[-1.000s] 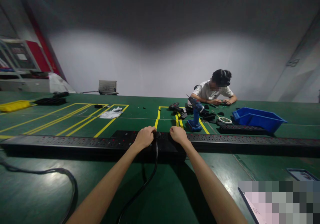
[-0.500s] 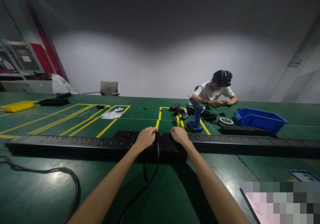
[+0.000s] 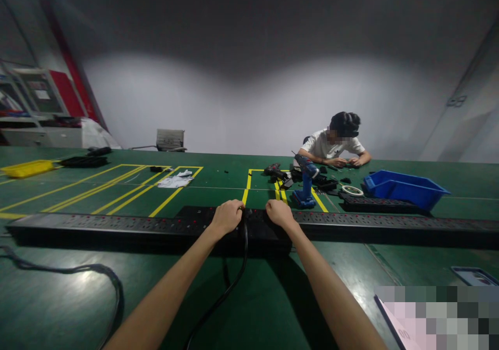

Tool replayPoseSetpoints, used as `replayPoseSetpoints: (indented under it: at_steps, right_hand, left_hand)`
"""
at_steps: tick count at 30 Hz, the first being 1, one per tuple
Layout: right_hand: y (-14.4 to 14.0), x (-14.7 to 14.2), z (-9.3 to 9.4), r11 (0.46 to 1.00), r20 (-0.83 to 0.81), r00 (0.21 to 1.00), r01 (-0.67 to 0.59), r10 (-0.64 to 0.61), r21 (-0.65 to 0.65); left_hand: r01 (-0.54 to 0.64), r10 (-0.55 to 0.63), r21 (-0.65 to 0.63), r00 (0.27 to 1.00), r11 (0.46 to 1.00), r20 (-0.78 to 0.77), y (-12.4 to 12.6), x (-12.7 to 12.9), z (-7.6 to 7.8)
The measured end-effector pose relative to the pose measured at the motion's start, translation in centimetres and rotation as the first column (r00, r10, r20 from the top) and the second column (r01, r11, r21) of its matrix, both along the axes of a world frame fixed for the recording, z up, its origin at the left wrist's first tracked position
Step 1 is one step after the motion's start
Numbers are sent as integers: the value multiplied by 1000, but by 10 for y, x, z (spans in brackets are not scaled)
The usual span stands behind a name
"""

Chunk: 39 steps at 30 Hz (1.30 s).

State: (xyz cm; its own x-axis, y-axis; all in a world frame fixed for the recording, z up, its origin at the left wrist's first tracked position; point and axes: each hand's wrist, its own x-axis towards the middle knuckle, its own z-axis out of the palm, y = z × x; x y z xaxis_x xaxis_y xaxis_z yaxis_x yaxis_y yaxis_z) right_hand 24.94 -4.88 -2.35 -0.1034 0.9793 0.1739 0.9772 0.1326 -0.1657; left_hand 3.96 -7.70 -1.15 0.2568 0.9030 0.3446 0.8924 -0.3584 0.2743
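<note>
A long black power strip point(image 3: 117, 224) with several red-lit sockets stretches across the green table point(image 3: 253, 298) from left to right. My left hand point(image 3: 226, 216) is curled on its middle section, right at the spot where a black cable point(image 3: 226, 290) meets the strip and runs toward me. My right hand point(image 3: 279, 213) rests closed on the strip's top a little to the right. Both arms are stretched forward. What the fingers pinch is hidden by the knuckles.
Across the table a seated person point(image 3: 333, 144) handles small parts beside a blue drill point(image 3: 306, 183), a blue bin point(image 3: 405, 188) and a tape roll point(image 3: 352, 190). Yellow floor-style lines, papers point(image 3: 173, 181) and a yellow tray point(image 3: 27, 168) lie at left. Another cable point(image 3: 78, 272) loops near left.
Both hands stay on the middle of the power strip; only the view has shifted slightly. The person opposite keeps working in the same place.
</note>
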Motion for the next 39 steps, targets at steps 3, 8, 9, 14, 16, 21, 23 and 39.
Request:
replayPoseSetpoints:
  at_steps: [3,8,9,14,16,21,23,39]
  right_hand:
    - [-1,0,3,1000,-20,1000,-6,6,-1]
    - [-9,-10,15,979,-120,973,-192,199,71]
    - [-12,-14,17,964,-138,956,-250,261,87]
    - [-25,-31,24,869,-182,850,-483,495,105]
    - [-26,-33,21,860,-227,830,-494,510,128]
    - [-25,-28,15,855,-311,797,-494,518,158]
    - [-27,-27,15,861,-284,813,-485,508,152]
    - [-37,-36,17,826,-139,819,-527,556,201]
  left_hand:
    - [-15,14,-17,1000,1000,-25,-1,0,1]
    - [-13,14,13,998,1000,-59,1,-1,-1]
    - [-12,13,16,998,1000,-63,2,-1,-2]
    - [-24,24,3,997,1000,-72,4,-3,-4]
    - [-20,20,-4,997,1000,-68,4,-4,-3]
    - [2,-2,-14,998,1000,-55,4,-6,-4]
    - [2,-3,-15,998,1000,-61,6,-8,-5]
    - [124,-123,-40,992,991,23,20,-20,-9]
